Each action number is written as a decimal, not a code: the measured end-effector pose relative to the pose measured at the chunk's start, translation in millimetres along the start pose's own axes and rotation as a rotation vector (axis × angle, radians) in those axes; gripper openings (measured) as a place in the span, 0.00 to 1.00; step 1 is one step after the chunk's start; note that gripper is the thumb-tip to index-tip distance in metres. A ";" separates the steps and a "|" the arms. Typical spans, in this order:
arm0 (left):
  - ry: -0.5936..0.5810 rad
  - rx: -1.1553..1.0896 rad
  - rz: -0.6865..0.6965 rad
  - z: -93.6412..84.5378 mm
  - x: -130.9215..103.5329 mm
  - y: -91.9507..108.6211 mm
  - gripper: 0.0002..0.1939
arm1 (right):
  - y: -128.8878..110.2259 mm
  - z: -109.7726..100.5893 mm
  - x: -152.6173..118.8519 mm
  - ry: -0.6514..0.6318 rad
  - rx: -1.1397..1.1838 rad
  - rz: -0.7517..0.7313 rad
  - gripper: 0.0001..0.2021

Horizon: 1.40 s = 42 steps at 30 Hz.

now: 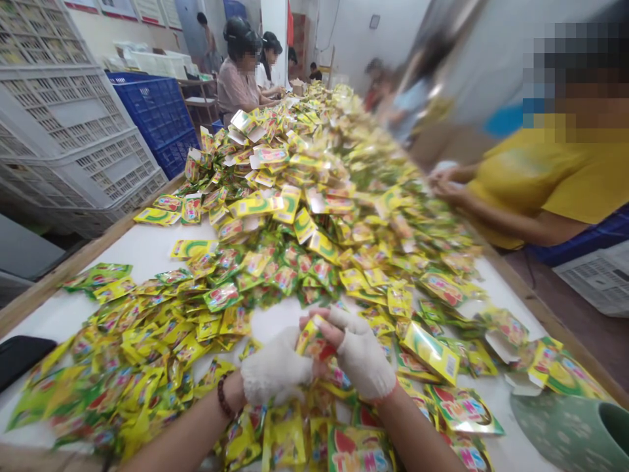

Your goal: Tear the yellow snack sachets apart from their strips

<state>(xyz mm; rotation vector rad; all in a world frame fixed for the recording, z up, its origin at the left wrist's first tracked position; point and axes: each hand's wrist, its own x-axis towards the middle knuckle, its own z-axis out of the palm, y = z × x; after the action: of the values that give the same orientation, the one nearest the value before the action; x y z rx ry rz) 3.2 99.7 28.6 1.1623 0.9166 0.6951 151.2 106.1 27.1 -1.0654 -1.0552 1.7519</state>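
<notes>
A small yellow candy packet (309,336) with red and green print is held between my two hands, just above the table. My left hand (276,368), in a white fingerless glove with a dark beaded bracelet at the wrist, closes around its lower left side. From the right, the bare fingers of my right hand (364,354), gloved the same way, close on its upper edge. Some fingertips are hidden behind it. Loose yellow and green packets (162,351) surround both hands. Right of my right hand lies a flat yellow box (432,351), near a printed green box (466,410).
A large heap of packets and small boxes (299,216) runs down the table. A green patterned cup (560,426) lies at the right and a black phone (22,360) at the left. White crates (73,111) and blue crates (152,118) stand left; people sit along both sides.
</notes>
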 end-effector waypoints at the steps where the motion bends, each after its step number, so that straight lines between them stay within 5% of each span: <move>1: -0.003 0.015 0.002 0.3 0.2 -0.3 0.11 | 1.4 0.5 0.9 0.010 0.022 0.011 0.19; 13: -0.100 -0.326 -0.010 -4.1 0.0 -9.4 0.17 | -2.3 -4.3 -10.7 -0.136 -0.452 -0.337 0.25; 19: 0.030 0.076 -0.035 0.4 -0.4 -1.1 0.21 | -10.5 -11.5 -3.3 0.036 -0.444 -0.146 0.17; 24: 0.182 0.337 0.011 -16.3 3.3 17.3 0.21 | -31.8 -48.2 0.3 -0.096 -0.459 -0.085 0.24; 28: 0.442 1.013 0.185 -31.3 42.1 34.6 0.09 | -29.3 -65.5 24.8 0.353 -0.817 -0.251 0.15; 31: 0.551 1.175 0.216 -35.4 81.5 42.3 0.05 | -23.8 -69.1 48.6 0.575 -1.020 -0.244 0.12; 36: 0.508 1.173 0.221 -31.5 111.2 39.7 0.09 | -17.5 -69.9 64.9 0.644 -1.023 -0.198 0.14; 42: 0.520 0.942 0.260 -35.8 76.2 29.1 0.03 | -16.8 -73.9 48.6 0.576 -0.849 -0.278 0.07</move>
<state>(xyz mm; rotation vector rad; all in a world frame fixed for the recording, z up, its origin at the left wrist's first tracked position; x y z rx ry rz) 7.7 188.5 33.9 2.0034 1.6438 0.8150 207.9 173.6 9.0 -1.6895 -1.4928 0.6606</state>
